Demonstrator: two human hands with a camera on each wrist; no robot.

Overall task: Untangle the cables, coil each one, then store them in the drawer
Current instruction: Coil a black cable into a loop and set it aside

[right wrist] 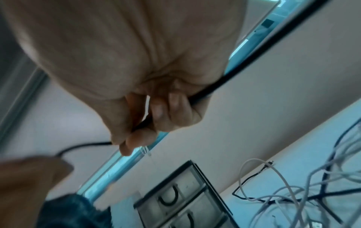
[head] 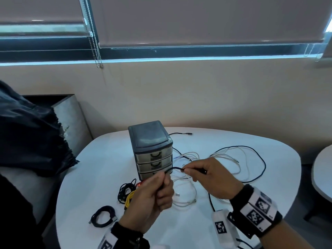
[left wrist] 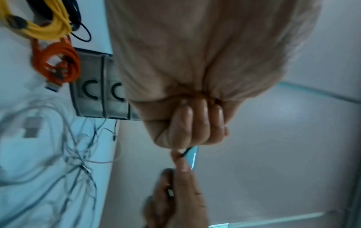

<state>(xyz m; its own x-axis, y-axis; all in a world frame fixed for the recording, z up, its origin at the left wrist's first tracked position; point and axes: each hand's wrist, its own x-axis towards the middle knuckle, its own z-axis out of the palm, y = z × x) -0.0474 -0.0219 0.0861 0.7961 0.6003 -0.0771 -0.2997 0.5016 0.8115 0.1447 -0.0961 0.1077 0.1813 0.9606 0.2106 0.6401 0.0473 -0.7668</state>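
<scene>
Partly hidden: orange cable behind left hand.

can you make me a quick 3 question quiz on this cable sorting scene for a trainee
1. True or false: all three drawers of the drawer unit are closed.
2. Which cable do the left hand and right hand both hold? A) yellow B) black C) white
3. Fill in: the coiled yellow cable lies to the ___ of the white cable tangle, seen from the person.

Key:
1. True
2. B, the black cable runs between the two hands
3. left
</scene>
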